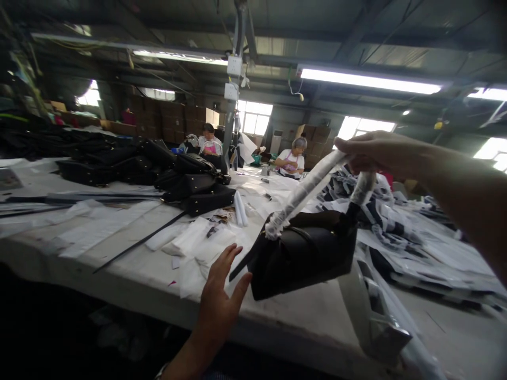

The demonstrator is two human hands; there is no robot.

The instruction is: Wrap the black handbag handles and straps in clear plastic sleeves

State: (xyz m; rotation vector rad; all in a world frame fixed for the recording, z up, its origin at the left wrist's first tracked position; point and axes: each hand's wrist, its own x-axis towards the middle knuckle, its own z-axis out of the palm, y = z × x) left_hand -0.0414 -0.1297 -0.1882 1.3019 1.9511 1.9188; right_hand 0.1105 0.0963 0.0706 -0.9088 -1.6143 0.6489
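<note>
A black handbag (304, 256) hangs tilted over the near part of the white table, its handle (303, 195) wrapped in clear plastic film. My right hand (366, 150) grips that handle near its top, fingers closed around it. Just left of the bag, my left hand (222, 293) is open, thumb and fingers spread, close to the bag's lower left corner and a dark strap end (241, 265). Whether the thumb touches the bag, I cannot tell.
Black bags (190, 184) are piled at the left on the table (130, 258), beside loose white sheets (190, 237). Film-wrapped bags (380, 211) lie at the right, near a grey tape-dispenser-like object (376, 316). A pole (231, 116) and two people stand beyond.
</note>
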